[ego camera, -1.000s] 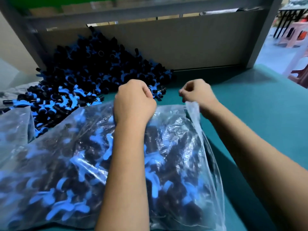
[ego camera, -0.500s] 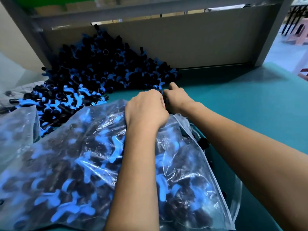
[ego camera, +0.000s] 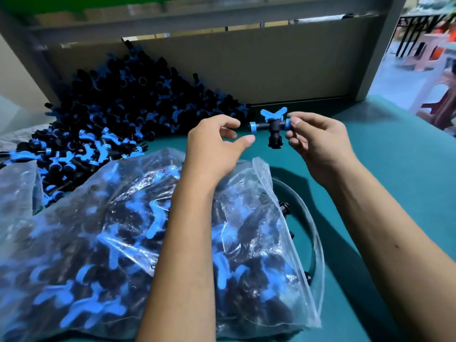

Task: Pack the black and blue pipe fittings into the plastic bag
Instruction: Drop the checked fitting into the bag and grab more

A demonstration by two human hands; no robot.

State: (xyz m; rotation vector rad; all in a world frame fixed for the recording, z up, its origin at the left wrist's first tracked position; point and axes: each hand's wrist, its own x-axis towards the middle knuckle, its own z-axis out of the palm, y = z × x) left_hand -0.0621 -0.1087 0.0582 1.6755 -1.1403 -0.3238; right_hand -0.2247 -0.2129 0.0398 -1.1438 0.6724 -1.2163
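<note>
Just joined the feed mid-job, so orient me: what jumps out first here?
A single black and blue fitting held up at centre, pinched by the right hand, the left hand open beside it. Below lies a bulging plastic bag full of fittings, its mouth open to the right. A big loose pile sits at back left on the green table.

A black T-shaped pipe fitting with blue collars and a blue butterfly handle is held level above the table; a heap of matching fittings lies far left; a clear plastic bag, bulging with fittings, lies near left on its side.
</note>
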